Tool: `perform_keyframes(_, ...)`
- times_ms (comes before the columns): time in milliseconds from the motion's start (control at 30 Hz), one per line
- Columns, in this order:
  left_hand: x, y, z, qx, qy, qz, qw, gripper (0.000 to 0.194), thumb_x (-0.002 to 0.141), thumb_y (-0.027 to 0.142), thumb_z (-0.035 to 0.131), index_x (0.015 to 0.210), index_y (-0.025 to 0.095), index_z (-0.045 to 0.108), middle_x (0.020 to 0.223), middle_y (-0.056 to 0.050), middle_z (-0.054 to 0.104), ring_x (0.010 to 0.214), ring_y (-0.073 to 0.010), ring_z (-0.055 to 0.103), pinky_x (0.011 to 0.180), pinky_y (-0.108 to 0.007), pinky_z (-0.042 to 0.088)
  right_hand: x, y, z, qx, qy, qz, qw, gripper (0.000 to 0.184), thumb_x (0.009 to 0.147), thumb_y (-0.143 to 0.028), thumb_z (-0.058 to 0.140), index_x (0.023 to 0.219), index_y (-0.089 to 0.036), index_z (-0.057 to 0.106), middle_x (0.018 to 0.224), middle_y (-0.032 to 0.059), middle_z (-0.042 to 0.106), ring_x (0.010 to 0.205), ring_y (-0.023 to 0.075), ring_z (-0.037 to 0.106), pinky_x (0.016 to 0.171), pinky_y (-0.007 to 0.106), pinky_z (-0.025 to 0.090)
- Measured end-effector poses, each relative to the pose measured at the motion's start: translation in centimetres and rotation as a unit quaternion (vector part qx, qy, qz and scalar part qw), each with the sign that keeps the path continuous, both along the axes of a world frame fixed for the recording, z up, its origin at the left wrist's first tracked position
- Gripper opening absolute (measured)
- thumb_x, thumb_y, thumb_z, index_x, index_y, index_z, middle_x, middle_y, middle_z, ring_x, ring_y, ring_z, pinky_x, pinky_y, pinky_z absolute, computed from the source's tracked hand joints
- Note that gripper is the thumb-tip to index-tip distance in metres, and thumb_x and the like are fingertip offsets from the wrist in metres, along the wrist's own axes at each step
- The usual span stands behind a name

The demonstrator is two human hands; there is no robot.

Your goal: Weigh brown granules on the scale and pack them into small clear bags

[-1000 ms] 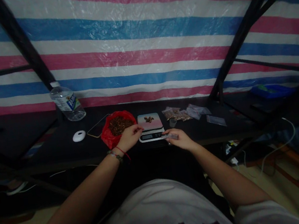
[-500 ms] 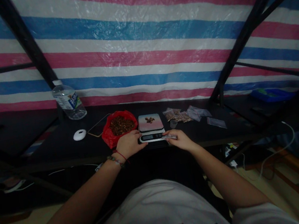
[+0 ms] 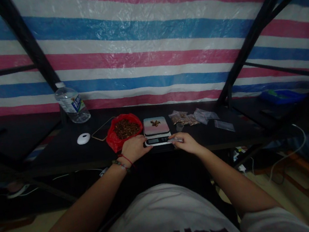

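Note:
A small digital scale [image 3: 157, 129] stands on the black table [image 3: 61, 155] with a little heap of brown bits [image 3: 154, 123] on its pan. My left hand [image 3: 134, 148] lies at the scale's front left corner, fingers curled, next to a red bag [image 3: 114, 139] holding brown dried pieces [image 3: 126, 128]. My right hand [image 3: 186, 143] rests at the scale's front right corner and pinches a small clear plastic pouch [image 3: 177, 140]. The light is dim.
A water bottle [image 3: 72, 104] stands at the back left. A white oval object [image 3: 83, 138] and a phone [image 3: 102, 129] lie left of the red bag. Several small clear pouches [image 3: 192, 117] lie right of the scale. Black frame bars cross a striped tarp behind.
My left hand came back from the scale's pan edge to the scale's front left corner. My right hand with the pouch stayed close to the front right corner.

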State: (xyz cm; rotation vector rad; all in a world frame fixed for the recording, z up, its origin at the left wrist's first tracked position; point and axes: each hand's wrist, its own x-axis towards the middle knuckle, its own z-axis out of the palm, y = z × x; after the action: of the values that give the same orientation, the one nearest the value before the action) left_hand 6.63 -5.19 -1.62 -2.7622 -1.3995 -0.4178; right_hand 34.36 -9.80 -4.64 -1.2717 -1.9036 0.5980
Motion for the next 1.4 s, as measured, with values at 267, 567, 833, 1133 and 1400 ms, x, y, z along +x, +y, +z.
perform_keyframes(267,0.2,-0.1,0.4,-0.020,0.007,0.012,1.000,0.041,0.082,0.056,0.054,0.103,0.024,0.069,0.108,-0.007,0.068,0.098,-0.0241,0.064,0.075,-0.029,0.047,-0.5,0.2,0.6,0.028,-0.041,0.007,0.999,0.022,0.079,-0.023,0.061,0.097,-0.017,0.072,0.097,0.0084,0.071,0.087,0.0195,0.066,0.081,0.032,0.050)
perform_keyframes(567,0.2,0.1,0.0,-0.027,-0.011,0.015,0.999,0.041,0.081,0.054,0.056,0.105,0.024,0.069,0.107,-0.008,0.068,0.097,-0.0241,0.064,0.076,-0.029,0.047,-0.6,0.4,0.4,0.037,-0.050,0.010,0.998,0.018,0.079,-0.020,0.060,0.093,-0.018,0.073,0.092,0.0072,0.071,0.082,0.0187,0.065,0.077,0.031,0.050)
perform_keyframes(833,0.2,-0.1,0.0,-0.013,-0.006,0.008,1.000,0.041,0.082,0.055,0.054,0.103,0.023,0.069,0.105,-0.008,0.068,0.095,-0.0255,0.065,0.074,-0.031,0.048,-0.1,0.2,-0.1,0.042,-0.013,0.010,0.999,0.020,0.080,-0.024,0.060,0.095,-0.019,0.072,0.103,0.0089,0.071,0.090,0.0205,0.066,0.082,0.034,0.049)
perform_keyframes(1133,0.0,-0.1,0.3,-0.035,-0.030,0.000,0.999,0.037,0.082,0.050,0.057,0.103,0.023,0.069,0.107,-0.008,0.068,0.098,-0.0256,0.064,0.080,-0.032,0.048,0.5,0.1,-0.5,-0.014,0.130,-0.026,0.991,0.023,0.078,-0.039,0.066,0.086,-0.018,0.061,0.076,0.0011,0.061,0.056,0.0111,0.053,0.051,0.024,0.045)
perform_keyframes(1400,1.0,-2.4,2.7,-0.116,-0.279,-0.127,0.945,0.053,0.079,0.039,0.064,0.127,0.018,0.057,0.106,-0.007,0.068,0.087,-0.0184,0.064,0.078,-0.029,0.051,-4.5,-1.9,2.2,-0.141,0.249,0.047,0.957,0.037,0.072,-0.040,0.074,0.092,-0.023,0.049,0.072,-0.0047,0.056,0.055,0.0088,0.052,0.047,0.020,0.045)
